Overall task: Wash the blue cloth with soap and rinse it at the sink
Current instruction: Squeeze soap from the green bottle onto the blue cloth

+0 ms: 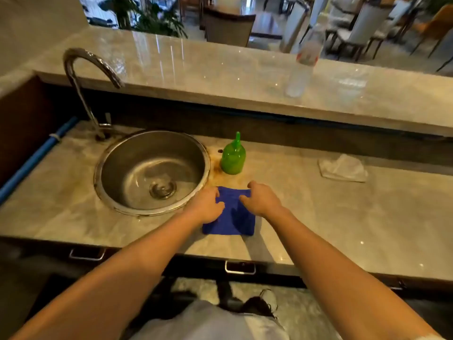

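The blue cloth (236,217) lies folded on the marble counter, just right of the round steel sink (127,165). My left hand (206,204) grips the cloth's far left corner, its fingers curled over the edge. My right hand (261,200) pinches the far right corner between thumb and fingers, and the fabric puckers between the two hands. A green soap bottle (232,157) with a pointed spout stands upright just behind the cloth. The curved chrome faucet (81,69) rises at the sink's back left, and no water is running from it.
A crumpled white cloth (343,168) lies on the counter to the right. A clear plastic bottle (304,62) stands on the raised marble ledge behind. A blue pipe (31,163) runs along the counter's left edge. Drawer handles (240,267) sit below the front edge.
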`<state>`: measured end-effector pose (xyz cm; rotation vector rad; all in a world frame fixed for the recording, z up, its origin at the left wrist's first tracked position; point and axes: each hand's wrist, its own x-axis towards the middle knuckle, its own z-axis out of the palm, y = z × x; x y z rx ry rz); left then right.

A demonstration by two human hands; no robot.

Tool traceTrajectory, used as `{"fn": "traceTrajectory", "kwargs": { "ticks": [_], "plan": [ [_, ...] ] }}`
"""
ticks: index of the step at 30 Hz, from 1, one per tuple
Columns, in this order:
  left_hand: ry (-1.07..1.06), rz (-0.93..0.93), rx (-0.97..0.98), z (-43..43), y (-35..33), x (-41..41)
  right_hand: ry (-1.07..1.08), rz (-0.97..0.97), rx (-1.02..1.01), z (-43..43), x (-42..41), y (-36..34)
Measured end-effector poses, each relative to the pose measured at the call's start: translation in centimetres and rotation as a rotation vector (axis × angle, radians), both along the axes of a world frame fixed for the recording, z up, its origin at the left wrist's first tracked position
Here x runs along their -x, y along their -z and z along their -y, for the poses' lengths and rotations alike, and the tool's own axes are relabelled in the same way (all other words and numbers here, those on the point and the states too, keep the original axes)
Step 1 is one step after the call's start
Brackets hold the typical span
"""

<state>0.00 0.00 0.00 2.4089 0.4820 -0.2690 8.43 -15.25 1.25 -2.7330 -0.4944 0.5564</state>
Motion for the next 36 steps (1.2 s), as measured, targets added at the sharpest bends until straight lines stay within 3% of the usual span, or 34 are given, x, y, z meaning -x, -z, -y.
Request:
{"fn": "traceTrajectory", "kwargs": {
  "ticks": [4,13,21,23,27,32,36],
  "plan": [
    [-0.136,-0.051,-0.163,0.7,1.4,0.6,0.106,0.013,0.102,-0.1,1.0,1.9],
    [-0.159,-0.123,-0.230,1.4,4.0,0.1,0.137,0.059,0.160,-0.3,1.7,4.5],
    [-0.249,-0.284,-0.109,1.4,4.9,-1.0,0.329,-0.207,0.027,-1.0,1.1,6.2],
    [-0.317,-0.289,-0.009,1.4,5.1,-1.1,0.473,-0.289,-0.073,-1.0,0.8,6.5],
    [-0.594,-0.262,0.408,1.4,5.1,-1.1,0.800,-0.499,-0.443,-1.1,0.4,6.5],
    [-0.628,-0.263,0.662,1.3,5.4,-1.7,0.845,-0.803,-0.649,-0.8,0.7,5.0],
    [-0.667,-0.254,0.880,0.9,3.2,-2.7,0.885,-1.131,-1.065,-0.3,0.0,3.2]
  ]
}}
